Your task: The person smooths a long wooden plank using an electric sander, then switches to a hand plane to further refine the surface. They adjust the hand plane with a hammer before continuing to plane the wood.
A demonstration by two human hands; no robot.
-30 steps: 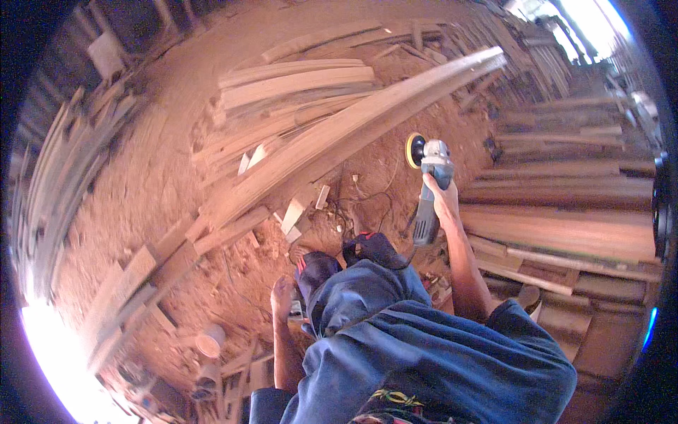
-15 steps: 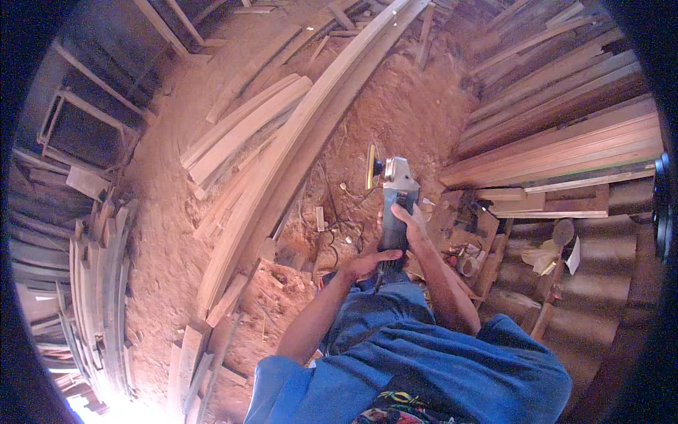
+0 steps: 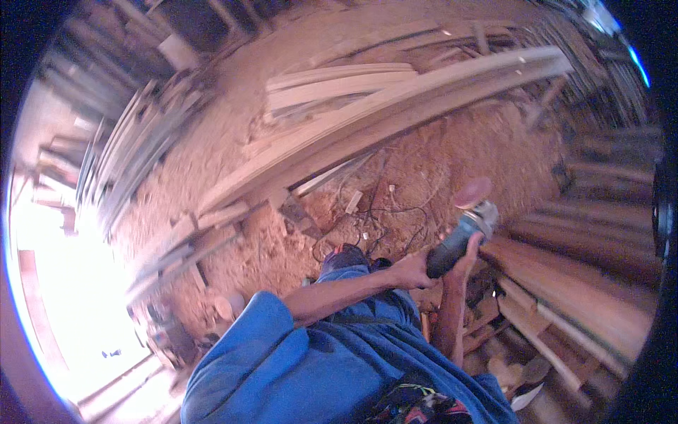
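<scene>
An angle grinder (image 3: 452, 250) with a dark body and a silver head is held out in front of me, to the right. Its reddish round disc (image 3: 472, 191) faces away from my body and looks like a sanding disc. My left hand (image 3: 412, 271) wraps round the rear end of the grinder. Closer to the metal head, my right hand (image 3: 462, 264) grips the body, with the thumb along its side. The disc is in the air, apart from the wood.
A long pale timber beam (image 3: 353, 131) lies diagonally beyond me, with shorter boards (image 3: 335, 83) behind it. Dark cords (image 3: 381, 222) trail over the reddish ground. Planks (image 3: 575, 275) are stacked at right, blurred. More timber (image 3: 145, 138) stands at left, near a bright opening (image 3: 67, 297).
The view has swung round to the left. The grinder has turned with both hands still on it, and its disc now shows its reddish face instead of its yellow edge.
</scene>
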